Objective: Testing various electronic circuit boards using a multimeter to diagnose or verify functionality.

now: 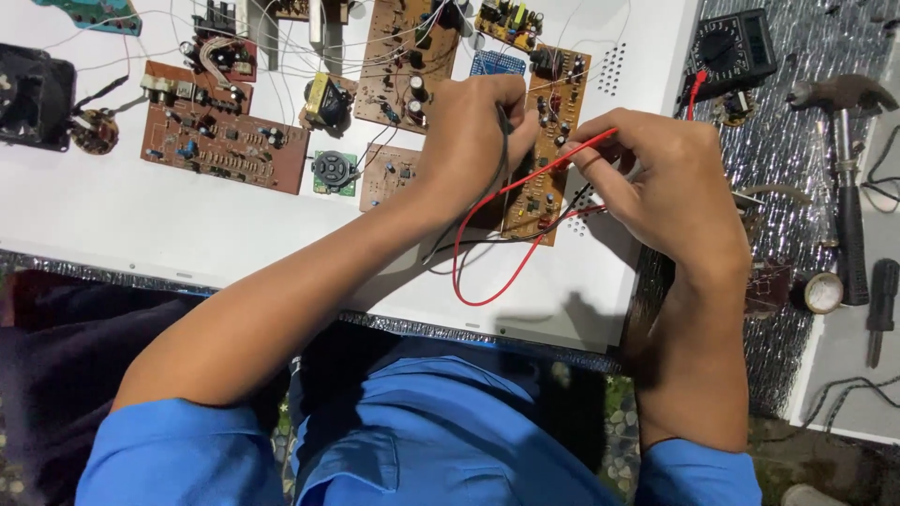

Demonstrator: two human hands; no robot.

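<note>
1. The narrow circuit board (547, 141) lies on the white panel (141, 225), its long axis running away from the person, bare panel before its near end.
2. Left hand (473, 131) grips a black probe (503, 141) on the board.
3. Right hand (656, 178) pinches a red probe (591, 145) over the board's right edge.

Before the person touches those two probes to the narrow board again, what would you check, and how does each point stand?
1. Left hand has a firm grip on the black probe lead: ok.
2. Right hand pinches the red probe lead: ok.
3. Probe tips sit on the intended spots of the narrow brown circuit board: cannot tell, the fingers hide them.
4. Red and black leads free of tangles: not ok, they cross below the board.
5. Black meter within reach on the foil mat: ok.
6. Meter dial setting: cannot tell.
</note>
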